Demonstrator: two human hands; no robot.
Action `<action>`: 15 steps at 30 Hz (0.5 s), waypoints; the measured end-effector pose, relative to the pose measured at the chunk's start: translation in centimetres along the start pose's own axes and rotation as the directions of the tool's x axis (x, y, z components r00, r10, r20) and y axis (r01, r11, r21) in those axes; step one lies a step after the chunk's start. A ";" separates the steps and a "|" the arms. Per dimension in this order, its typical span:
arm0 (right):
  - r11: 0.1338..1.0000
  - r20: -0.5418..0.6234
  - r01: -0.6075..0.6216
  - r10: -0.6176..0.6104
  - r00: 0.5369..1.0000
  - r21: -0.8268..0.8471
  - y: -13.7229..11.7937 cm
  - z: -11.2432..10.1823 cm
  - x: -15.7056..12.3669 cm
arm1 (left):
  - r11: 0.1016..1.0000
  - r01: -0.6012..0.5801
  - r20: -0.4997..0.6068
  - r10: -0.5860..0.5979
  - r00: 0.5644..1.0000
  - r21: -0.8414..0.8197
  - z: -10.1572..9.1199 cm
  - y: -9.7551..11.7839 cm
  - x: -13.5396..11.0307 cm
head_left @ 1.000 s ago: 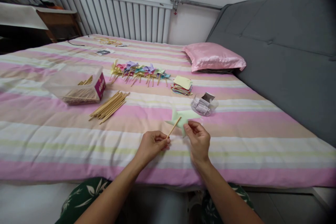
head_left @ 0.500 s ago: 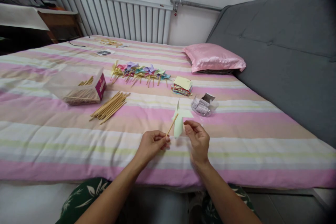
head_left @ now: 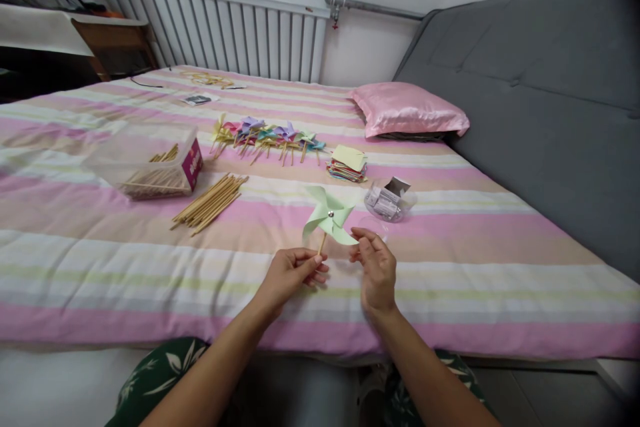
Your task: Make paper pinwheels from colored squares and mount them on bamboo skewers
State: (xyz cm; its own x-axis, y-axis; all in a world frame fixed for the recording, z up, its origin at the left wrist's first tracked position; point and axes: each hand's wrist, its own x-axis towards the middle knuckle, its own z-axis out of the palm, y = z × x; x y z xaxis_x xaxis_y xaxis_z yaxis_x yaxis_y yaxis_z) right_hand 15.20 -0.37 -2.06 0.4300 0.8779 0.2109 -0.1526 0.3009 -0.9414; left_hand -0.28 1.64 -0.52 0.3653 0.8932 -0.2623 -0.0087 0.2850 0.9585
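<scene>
My left hand (head_left: 295, 272) is closed, pinching the thin wooden stick of a pale green paper pinwheel (head_left: 327, 209). The pinwheel stands up above the fingers, its front turned toward me, with a silver pin at its centre. Just right of it is my right hand (head_left: 376, 267), its fingers loosely curled and apart with nothing held. Its fingertips are by the tip of the lower right blade; whether they touch it I cannot tell. A bundle of wooden sticks (head_left: 209, 205) lies on the striped bedcover to the left.
Beyond my hands lie several colourful pinwheels (head_left: 267, 137) and a stack of paper squares (head_left: 347, 163). A clear container with small packets (head_left: 389, 201) is to the right. At the left stands a clear plastic box (head_left: 113, 153) with sticks. A pink pillow (head_left: 407, 110) lies farther back.
The pinwheel has been turned so that its front and silver pin now face me; before, its stick side showed. My right hand stays close beside the blades.
</scene>
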 end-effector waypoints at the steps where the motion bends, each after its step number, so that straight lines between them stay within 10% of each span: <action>1: 1.000 0.004 -0.007 0.007 1.000 0.021 0.0 -0.1 0.1 | 1.000 0.002 0.008 -0.002 1.000 0.022 0.0 -0.1 0.0; 15: 0.988 -0.059 -0.101 0.108 0.992 0.121 0.3 -0.1 0.7 | 0.988 -0.005 0.098 -0.010 0.995 0.154 0.3 -1.0 0.4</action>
State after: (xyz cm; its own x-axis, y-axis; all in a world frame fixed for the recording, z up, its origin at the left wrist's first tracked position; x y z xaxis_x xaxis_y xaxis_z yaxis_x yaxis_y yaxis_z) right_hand 15.56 0.31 -2.18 0.4631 0.8816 0.0916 -0.3015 0.2538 -0.9191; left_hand 0.15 1.58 -1.59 0.4545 0.8520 -0.2600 0.1329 0.2237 0.9656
